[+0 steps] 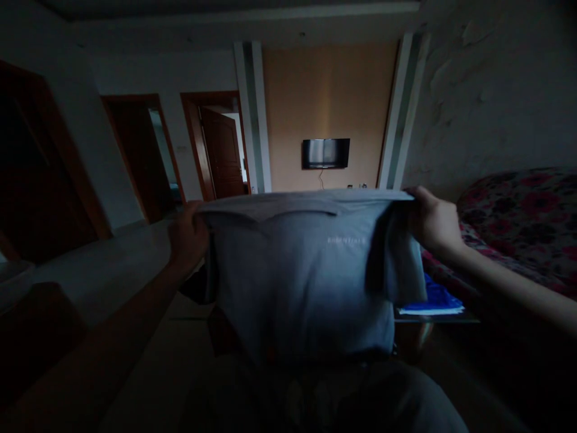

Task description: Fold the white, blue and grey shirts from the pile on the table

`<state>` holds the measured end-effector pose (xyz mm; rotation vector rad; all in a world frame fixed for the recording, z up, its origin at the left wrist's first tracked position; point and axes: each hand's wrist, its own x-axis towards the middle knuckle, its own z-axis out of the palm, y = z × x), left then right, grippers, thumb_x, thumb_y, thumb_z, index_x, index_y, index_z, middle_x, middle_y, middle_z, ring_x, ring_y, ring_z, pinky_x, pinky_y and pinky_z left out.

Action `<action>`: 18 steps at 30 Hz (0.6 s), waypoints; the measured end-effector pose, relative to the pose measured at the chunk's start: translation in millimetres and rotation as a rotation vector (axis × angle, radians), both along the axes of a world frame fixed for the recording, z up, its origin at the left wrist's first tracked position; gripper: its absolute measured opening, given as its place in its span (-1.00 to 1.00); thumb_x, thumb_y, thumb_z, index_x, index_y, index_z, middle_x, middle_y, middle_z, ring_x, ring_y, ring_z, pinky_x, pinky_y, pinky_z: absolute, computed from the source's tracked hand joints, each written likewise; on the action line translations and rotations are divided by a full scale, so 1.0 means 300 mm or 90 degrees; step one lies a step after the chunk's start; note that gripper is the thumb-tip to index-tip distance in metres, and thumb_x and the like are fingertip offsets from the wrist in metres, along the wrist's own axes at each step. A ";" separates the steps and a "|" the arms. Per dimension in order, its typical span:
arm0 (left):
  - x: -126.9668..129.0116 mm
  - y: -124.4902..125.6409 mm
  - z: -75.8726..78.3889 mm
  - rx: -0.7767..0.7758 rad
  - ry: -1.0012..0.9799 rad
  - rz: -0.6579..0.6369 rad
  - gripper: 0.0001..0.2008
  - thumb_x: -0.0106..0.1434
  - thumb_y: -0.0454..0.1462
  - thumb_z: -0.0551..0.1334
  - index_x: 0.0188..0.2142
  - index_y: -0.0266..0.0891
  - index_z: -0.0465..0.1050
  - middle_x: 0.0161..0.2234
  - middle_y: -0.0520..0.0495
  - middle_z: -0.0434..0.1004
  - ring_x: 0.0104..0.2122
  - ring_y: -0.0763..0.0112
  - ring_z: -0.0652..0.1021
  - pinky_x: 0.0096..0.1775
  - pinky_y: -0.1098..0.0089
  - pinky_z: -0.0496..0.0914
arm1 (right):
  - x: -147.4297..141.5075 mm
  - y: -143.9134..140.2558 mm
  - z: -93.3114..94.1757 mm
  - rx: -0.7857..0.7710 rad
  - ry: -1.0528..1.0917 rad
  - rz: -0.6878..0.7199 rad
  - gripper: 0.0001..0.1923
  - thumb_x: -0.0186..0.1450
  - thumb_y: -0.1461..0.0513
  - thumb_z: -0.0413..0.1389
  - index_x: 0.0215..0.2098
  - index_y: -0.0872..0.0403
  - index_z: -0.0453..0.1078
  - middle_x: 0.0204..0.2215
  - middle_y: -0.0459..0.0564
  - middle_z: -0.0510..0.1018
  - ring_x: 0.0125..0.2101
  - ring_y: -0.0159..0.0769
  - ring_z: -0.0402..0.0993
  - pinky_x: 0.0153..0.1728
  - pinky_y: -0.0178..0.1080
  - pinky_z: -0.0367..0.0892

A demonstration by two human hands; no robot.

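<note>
A grey short-sleeved T-shirt (pixel 297 270) hangs stretched between my two hands in front of me, with small pale lettering on its chest. My left hand (pixel 187 237) is closed on the shirt's upper edge at the left shoulder end. At the opposite end, my right hand (pixel 433 219) grips the top edge, arm extended. The collar sags slightly along the taut upper edge, and a sleeve hangs below my right hand. The lower hem hangs above my legs, where the picture is very dark.
Behind the shirt is a glass-topped table (pixel 469 319) with folded blue cloth or bags (pixel 435 299) at its right. A floral sofa (pixel 523 222) stands on the right. A television (pixel 325 153) hangs on the far wall; a brown door (pixel 220 150) stands ajar.
</note>
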<state>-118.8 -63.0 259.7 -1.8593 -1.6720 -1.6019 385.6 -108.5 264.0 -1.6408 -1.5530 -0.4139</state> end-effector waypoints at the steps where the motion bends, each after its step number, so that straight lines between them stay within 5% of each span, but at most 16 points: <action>1: 0.004 0.006 0.010 0.033 0.029 0.003 -0.64 0.35 -0.25 -0.01 0.03 -0.16 0.45 -0.13 -0.09 0.57 -0.21 0.26 0.58 -0.24 0.35 0.44 | -0.021 0.005 -0.006 0.050 0.015 0.000 -0.60 0.29 0.27 -0.02 0.07 0.09 0.43 -0.19 0.16 0.64 -0.27 -0.12 0.55 -0.23 -0.20 0.36; 6: -0.057 0.058 0.034 -0.238 0.221 -0.094 -0.73 0.24 -0.27 0.09 -0.14 -0.19 0.52 -0.32 -0.05 0.61 -0.29 0.22 0.58 -0.23 0.37 0.43 | -0.027 0.059 -0.037 -0.273 -0.073 0.186 -0.69 0.23 0.28 0.06 -0.09 0.09 0.52 -0.31 0.06 0.65 -0.32 -0.15 0.57 -0.26 -0.26 0.34; 12: -0.114 0.039 0.044 -0.075 0.196 0.025 -0.65 0.36 -0.28 -0.01 0.02 -0.24 0.46 -0.23 -0.03 0.58 -0.30 0.30 0.58 -0.20 0.39 0.41 | 0.081 0.112 0.061 -0.125 -0.077 -0.040 -0.53 0.36 0.30 -0.08 0.18 0.13 0.43 -0.11 0.26 0.64 -0.16 -0.02 0.56 -0.16 -0.19 0.27; 18: -0.106 0.087 0.041 -0.283 -0.049 -0.027 -0.68 0.36 -0.19 0.05 -0.06 -0.25 0.49 -0.28 -0.13 0.55 -0.46 0.27 0.56 -0.46 0.31 0.48 | 0.062 0.101 0.068 -0.179 -0.022 -0.025 -0.55 0.40 0.25 -0.09 0.12 0.24 0.46 -0.18 0.31 0.64 -0.35 -0.14 0.54 -0.29 -0.22 0.20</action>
